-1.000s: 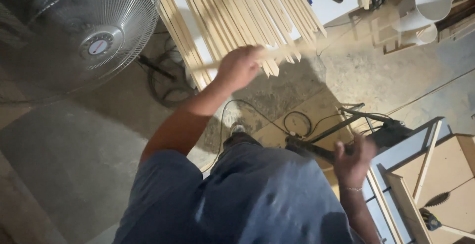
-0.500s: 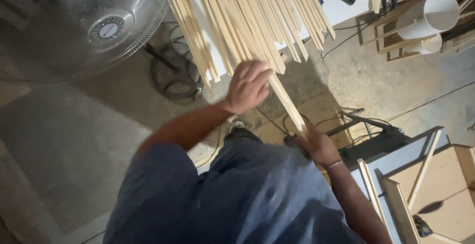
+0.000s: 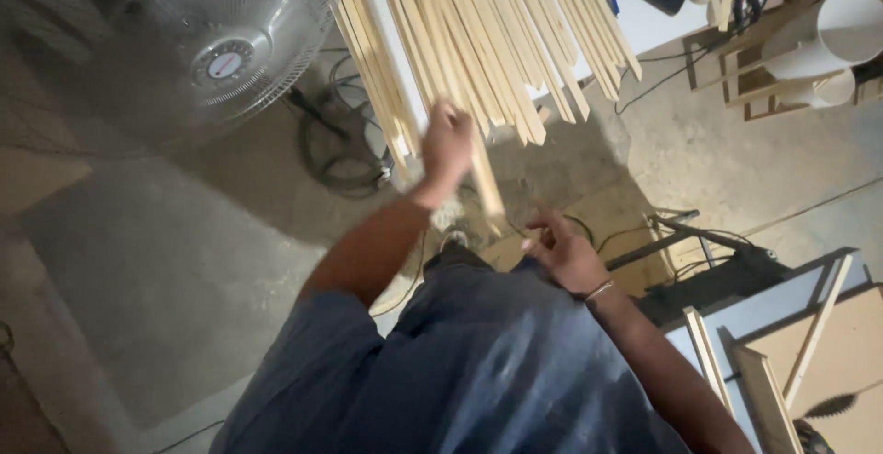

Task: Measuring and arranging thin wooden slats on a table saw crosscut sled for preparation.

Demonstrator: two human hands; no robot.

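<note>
My left hand point(image 3: 448, 146) is closed around a thin pale wooden strip point(image 3: 485, 189) whose free end points down toward my body. It sits just below the overhanging ends of a large pile of the same wooden strips point(image 3: 478, 40), which lies on a white table point(image 3: 658, 26). My right hand point(image 3: 561, 250) hovers lower, near my blue shirt, with fingers spread and a thin bracelet on the wrist. It holds nothing and is a short way from the strip's lower end.
A big metal floor fan point(image 3: 225, 49) stands at the upper left, with cables point(image 3: 336, 155) on the concrete floor below it. White tubes point(image 3: 832, 40) rest in a wooden rack at the upper right. A table saw point(image 3: 809, 362) with wood pieces is at the lower right.
My left hand has turned the strip from lying crosswise to pointing down toward me. My right hand has risen from beside the saw to the middle, near the strip's end.
</note>
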